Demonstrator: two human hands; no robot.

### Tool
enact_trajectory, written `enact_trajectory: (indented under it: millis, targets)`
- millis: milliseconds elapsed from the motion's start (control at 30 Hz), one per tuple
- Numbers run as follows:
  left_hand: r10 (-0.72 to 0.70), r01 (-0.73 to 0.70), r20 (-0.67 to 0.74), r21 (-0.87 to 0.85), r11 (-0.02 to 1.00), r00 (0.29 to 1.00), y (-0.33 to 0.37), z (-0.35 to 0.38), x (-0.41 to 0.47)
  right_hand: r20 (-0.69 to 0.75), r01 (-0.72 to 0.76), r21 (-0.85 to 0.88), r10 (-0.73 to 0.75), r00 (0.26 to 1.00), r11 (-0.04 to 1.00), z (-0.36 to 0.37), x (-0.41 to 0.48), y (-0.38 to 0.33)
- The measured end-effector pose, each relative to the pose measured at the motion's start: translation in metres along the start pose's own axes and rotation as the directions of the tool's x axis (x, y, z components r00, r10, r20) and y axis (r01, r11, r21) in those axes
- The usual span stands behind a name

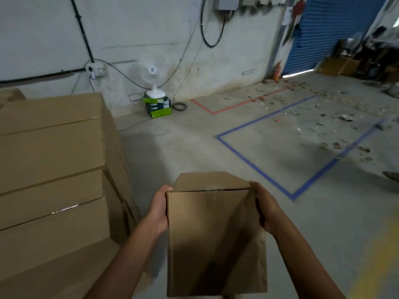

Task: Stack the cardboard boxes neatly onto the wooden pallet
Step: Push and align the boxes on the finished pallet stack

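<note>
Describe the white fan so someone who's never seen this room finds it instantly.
Look along the white back wall, right of the stacked cardboard boxes. At its foot, the white fan stands on green cartons. It is the only round-headed white thing there.

We hold both bare forearms out in front of us, rising from the lower edge and angling slightly inward. Our left hand (160, 209) grips the left side of the cardboard box (213, 234), thumb near its top corner. Our right hand (265, 209) grips the right side at matching height.
</note>
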State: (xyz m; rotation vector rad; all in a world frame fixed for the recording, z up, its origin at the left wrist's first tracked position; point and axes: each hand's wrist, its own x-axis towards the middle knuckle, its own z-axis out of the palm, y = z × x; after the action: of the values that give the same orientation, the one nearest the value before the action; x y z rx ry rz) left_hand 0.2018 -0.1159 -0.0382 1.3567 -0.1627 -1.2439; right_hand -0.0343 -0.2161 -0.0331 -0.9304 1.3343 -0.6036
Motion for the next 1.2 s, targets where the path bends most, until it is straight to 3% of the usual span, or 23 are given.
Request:
enact_trajectory:
  millis: [133,300,567,800,1033,1200]
  targets:
    - [0.062,-0.067,-0.064,-0.071,0.995,0.996,0.026,0.045,0.06,0.005,-0.249,-0.229,0.257,0.966,0.941,-0.005,0.087,-0.067]
    - [0.182,-0.193,-0.075,-0.201,0.96,0.981,0.066,0.08,0.115,0.107,-0.251,-0.273,0.288,0.951,0.929,0.004,0.166,-0.149]
    - [0.269,-0.315,-0.223,-0.201,0.928,0.937,0.13,0.094,0.216,0.288,-0.057,-0.193,0.112,0.951,0.98,0.067,0.269,-0.221]
    - [0.327,-0.381,-0.249,-0.214,0.9,0.912,0.211,0.068,0.344,0.321,-0.024,-0.265,0.112,0.94,0.964,0.172,0.392,-0.282]
    - [0.373,-0.458,-0.341,-0.214,0.863,0.863,0.324,0.048,0.46,0.369,0.239,-0.262,-0.132,0.92,0.935,0.284,0.493,-0.387]
    - [0.374,-0.487,-0.414,-0.211,0.847,0.83,0.391,0.036,0.529,0.405,0.256,-0.22,-0.151,0.902,0.941,0.355,0.553,-0.441]
